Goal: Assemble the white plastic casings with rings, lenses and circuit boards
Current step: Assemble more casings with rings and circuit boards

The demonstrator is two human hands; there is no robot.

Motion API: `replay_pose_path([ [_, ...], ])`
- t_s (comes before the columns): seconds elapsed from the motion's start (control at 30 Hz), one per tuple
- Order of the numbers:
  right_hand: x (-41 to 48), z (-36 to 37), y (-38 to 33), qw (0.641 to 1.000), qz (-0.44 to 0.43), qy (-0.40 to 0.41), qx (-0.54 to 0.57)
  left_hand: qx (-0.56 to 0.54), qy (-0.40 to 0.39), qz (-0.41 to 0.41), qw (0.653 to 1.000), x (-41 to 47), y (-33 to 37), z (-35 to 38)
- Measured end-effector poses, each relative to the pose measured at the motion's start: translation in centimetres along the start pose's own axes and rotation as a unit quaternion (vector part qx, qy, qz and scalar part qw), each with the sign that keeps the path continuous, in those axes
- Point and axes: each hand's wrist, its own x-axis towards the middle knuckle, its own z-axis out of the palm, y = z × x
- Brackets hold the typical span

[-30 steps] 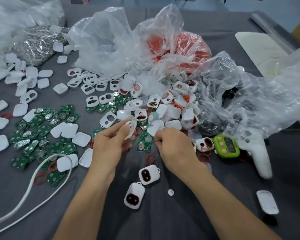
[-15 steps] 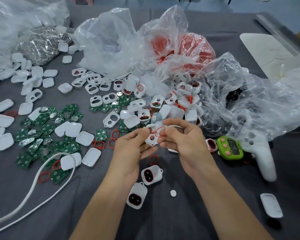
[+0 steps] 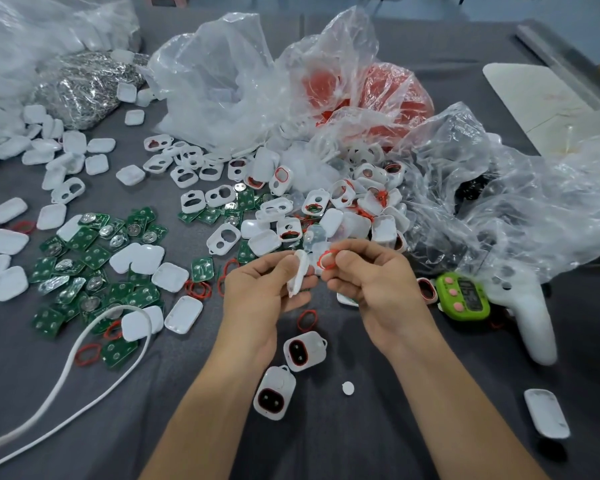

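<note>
At the far left of the grey table (image 3: 326, 452) a thick white cable (image 3: 84, 341) loops in from the lower edge, its curve lying over a spread of green circuit boards (image 3: 84, 244) mixed with plain white casing backs (image 3: 9, 284) and a few loose red rings. Behind them sits a bag of small silvery metal parts (image 3: 80, 88). Toward the middle, a heap of white casing fronts (image 3: 222, 239) with two cut-outs spills from crumpled clear plastic bags (image 3: 222, 81). In front of that heap the left hand (image 3: 257, 292) is raised off the table, thumb and curled fingers gripping a white casing (image 3: 300, 271) held edge-on, so its inside cannot be seen. Just beside it, the right hand (image 3: 374, 282) pinches a red ring (image 3: 327, 259) between thumb and forefinger, the ring close to the casing's upper end; whether the two touch cannot be told. Below the hands lie another red ring (image 3: 307, 320), two casings already fitted with red rings and dark lenses (image 3: 304, 349), and a small white disc (image 3: 347, 388). Behind, a clear bag holds a mass of red rings (image 3: 395, 95). To the right a green timer (image 3: 463, 296) rests next to a white handheld controller (image 3: 530, 317), both partly under more clear plastic, and a single white cover (image 3: 546, 412) lies well apart near the lower right edge.
</note>
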Motion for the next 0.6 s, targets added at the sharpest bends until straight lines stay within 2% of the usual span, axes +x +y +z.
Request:
replay_pose_path([
  [0.17,-0.5,0.7,0.5,1.000,-0.015,-0.017,-0.012,0.010,-0.034,-0.035,0.999,0.0,0.0,0.3],
  [0.3,-0.8,1.6,0.8,0.994,-0.061,0.019,-0.092,0.057,-0.001,-0.015,0.998,-0.1,-0.7,0.7],
  [0.4,-0.9,2.1,1.4,0.967,-0.110,0.079,-0.217,0.068,0.017,0.015,0.997,-0.2,-0.9,1.1],
  [0.47,-1.1,2.5,1.7,0.940,-0.149,0.112,-0.287,0.016,0.019,0.010,1.000,-0.3,-0.7,1.4],
  [0.53,-1.3,2.8,1.6,0.922,-0.174,0.132,-0.320,-0.033,0.013,-0.008,0.999,-0.4,-0.6,1.5],
  [0.6,-1.2,2.8,1.5,0.911,-0.191,0.138,-0.338,-0.036,-0.021,-0.008,0.999,-0.6,-0.5,1.4],
])
